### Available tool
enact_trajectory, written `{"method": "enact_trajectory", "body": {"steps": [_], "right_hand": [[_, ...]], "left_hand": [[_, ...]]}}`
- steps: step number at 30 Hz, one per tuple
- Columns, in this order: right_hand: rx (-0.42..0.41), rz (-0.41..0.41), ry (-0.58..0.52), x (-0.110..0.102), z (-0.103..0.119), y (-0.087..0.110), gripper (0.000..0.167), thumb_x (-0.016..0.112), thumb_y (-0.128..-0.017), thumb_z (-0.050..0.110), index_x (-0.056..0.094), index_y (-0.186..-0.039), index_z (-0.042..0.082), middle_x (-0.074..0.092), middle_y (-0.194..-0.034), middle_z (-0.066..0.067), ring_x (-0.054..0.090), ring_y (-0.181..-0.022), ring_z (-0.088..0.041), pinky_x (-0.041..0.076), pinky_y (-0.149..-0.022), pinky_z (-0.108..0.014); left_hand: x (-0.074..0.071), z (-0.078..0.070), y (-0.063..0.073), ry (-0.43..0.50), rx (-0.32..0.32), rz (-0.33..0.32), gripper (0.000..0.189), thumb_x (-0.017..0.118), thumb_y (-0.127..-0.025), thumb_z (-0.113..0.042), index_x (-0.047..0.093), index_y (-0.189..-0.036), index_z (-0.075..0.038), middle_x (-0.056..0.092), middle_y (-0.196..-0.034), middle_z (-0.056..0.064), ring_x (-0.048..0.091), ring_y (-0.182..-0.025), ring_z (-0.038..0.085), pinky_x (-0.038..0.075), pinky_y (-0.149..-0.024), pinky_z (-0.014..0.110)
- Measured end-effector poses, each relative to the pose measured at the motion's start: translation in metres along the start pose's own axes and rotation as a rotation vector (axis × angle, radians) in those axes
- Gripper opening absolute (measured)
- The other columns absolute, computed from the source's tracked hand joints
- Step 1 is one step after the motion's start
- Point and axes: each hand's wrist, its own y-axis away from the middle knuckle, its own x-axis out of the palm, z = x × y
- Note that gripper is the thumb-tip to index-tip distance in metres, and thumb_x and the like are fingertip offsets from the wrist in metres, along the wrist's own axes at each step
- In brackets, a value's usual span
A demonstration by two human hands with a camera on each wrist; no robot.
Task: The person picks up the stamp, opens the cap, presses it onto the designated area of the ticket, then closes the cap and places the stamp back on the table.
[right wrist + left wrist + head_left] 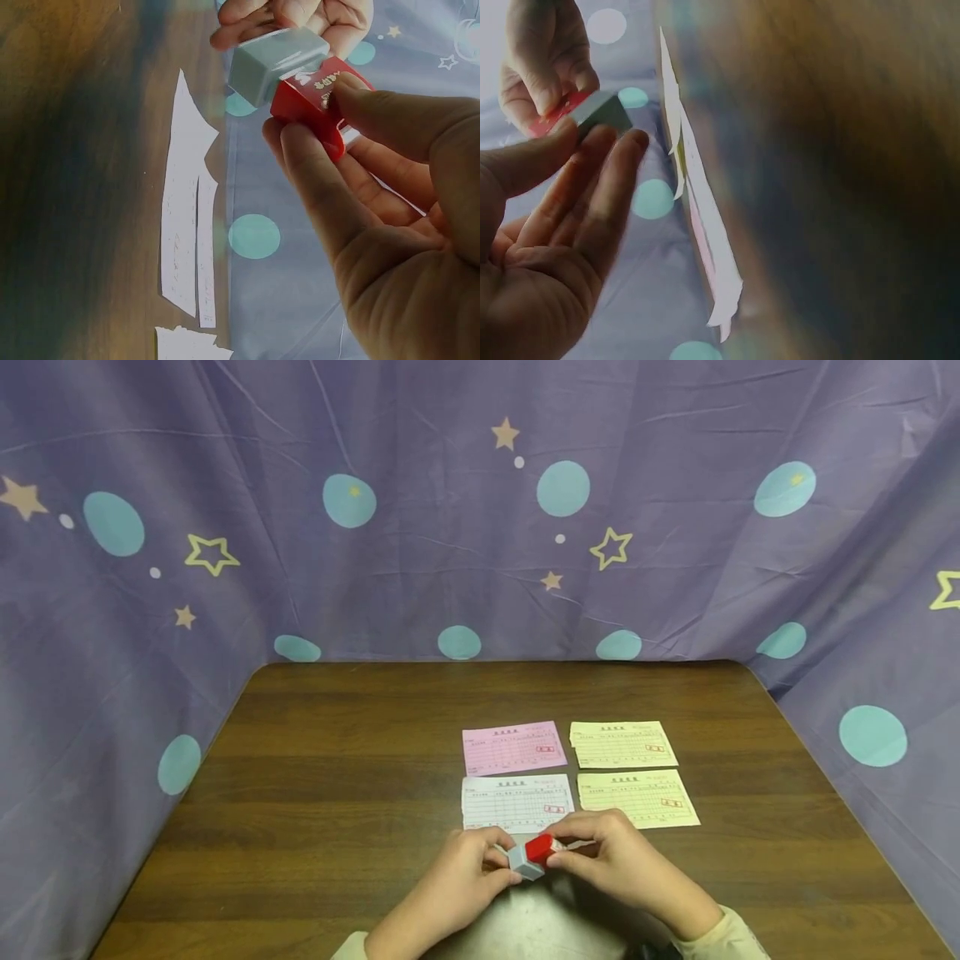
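My right hand grips a red stamp between thumb and fingers, with light lettering on its side. A grey cap sits at the end of the stamp, overlapping its edge in the right wrist view. My left hand pinches that cap between thumb and fingertips. Both hands meet above the table, just in front of a white slip. Whether the cap is fully seated I cannot tell.
Behind the white slip lies a pink slip. Two yellow slips are to the right, one behind the other. Every slip bears a small red boxed mark. The brown wooden table is backed by a purple curtain.
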Motion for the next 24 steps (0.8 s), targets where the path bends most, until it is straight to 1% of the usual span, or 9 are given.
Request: {"method": "enact_trajectory", "body": {"steps": [3,7,12,15,19,24], "right_hand": [[-0.019,0.007,0.029,0.0002,-0.0016,0.0006,0.016,0.076,-0.092,0.007,0.076,-0.108,0.006,0.072,-0.100,0.000,0.070,-0.090,-0.017,0.060,-0.074,-0.032],[-0.070,0.015,0.093,-0.0002,-0.0036,0.0004,0.016,0.076,-0.092,0.008,0.075,-0.108,0.010,0.070,-0.099,0.004,0.068,-0.086,-0.011,0.059,-0.074,-0.029],[-0.165,0.011,0.192,-0.0023,-0.0067,-0.0008,0.020,0.077,-0.089,0.001,0.073,-0.105,0.011,0.069,-0.096,0.005,0.065,-0.083,-0.007,0.056,-0.072,-0.023],[-0.201,0.007,0.254,-0.0035,-0.0088,-0.0013,0.021,0.079,-0.086,-0.001,0.073,-0.103,0.011,0.068,-0.093,0.005,0.063,-0.080,-0.004,0.055,-0.070,-0.021],[-0.213,0.007,0.346,-0.0044,-0.0103,-0.0005,0.021,0.080,-0.084,-0.002,0.073,-0.099,0.010,0.065,-0.089,0.007,0.060,-0.077,-0.003,0.053,-0.067,-0.020],[-0.189,0.022,0.453,-0.0058,-0.0104,0.0027,0.020,0.082,-0.080,-0.001,0.072,-0.095,0.009,0.060,-0.085,0.009,0.055,-0.073,-0.003,0.049,-0.064,-0.019]], "left_hand": [[-0.0003,0.0005,0.0002,-0.060,0.012,0.017,0.019,0.083,-0.082,0.000,0.069,-0.096,0.001,0.075,-0.077,-0.001,0.067,-0.071,0.001,0.055,-0.067,0.021],[0.0013,0.0026,0.0003,-0.091,0.009,0.038,0.024,0.083,-0.082,0.000,0.070,-0.102,0.004,0.074,-0.078,0.000,0.066,-0.070,0.002,0.055,-0.064,0.020],[0.0035,0.0059,-0.0006,-0.143,0.032,0.055,0.025,0.080,-0.083,0.002,0.071,-0.106,0.006,0.073,-0.081,0.001,0.065,-0.073,0.002,0.054,-0.064,0.019],[0.0033,0.0067,-0.0017,-0.176,0.040,0.064,0.023,0.078,-0.084,0.004,0.071,-0.106,0.007,0.072,-0.082,0.000,0.065,-0.074,0.001,0.055,-0.066,0.020],[0.0021,0.0076,-0.0027,-0.215,0.049,0.077,0.021,0.076,-0.085,0.004,0.072,-0.105,0.008,0.071,-0.080,-0.004,0.063,-0.073,-0.001,0.054,-0.066,0.021],[0.0020,0.0078,-0.0019,-0.255,0.069,0.075,0.020,0.077,-0.084,0.001,0.073,-0.103,0.007,0.070,-0.080,-0.005,0.061,-0.072,-0.002,0.053,-0.066,0.019]]}}
